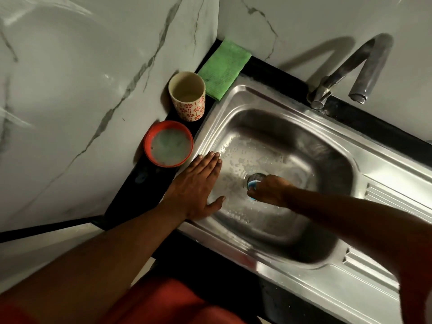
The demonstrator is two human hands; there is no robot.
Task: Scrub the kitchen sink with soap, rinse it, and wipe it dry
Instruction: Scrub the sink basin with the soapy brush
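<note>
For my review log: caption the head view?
Right hand scrubs soapy sink near drain with blue scrubber; left hand braces on rim.

— Sink condition?
— Steel sink (275, 97) set in a black counter (131, 197) in a marble-tiled corner. Suds and droplets on the basin floor.
— Hands?
— Left hand (196, 185) flat on the sink's left rim, fingers spread, gripping nothing. Right hand (268, 190) down in the basin at the drain (256, 177), closed on a blue scrubber (253, 184), mostly hidden.
— Items on the counter?
— Red bowl (168, 143) of cloudy liquid just left of the sink; patterned cup (187, 95) behind it; green cloth (222, 69) in the corner. Tap (364, 66) at the back, no water visible.
</note>
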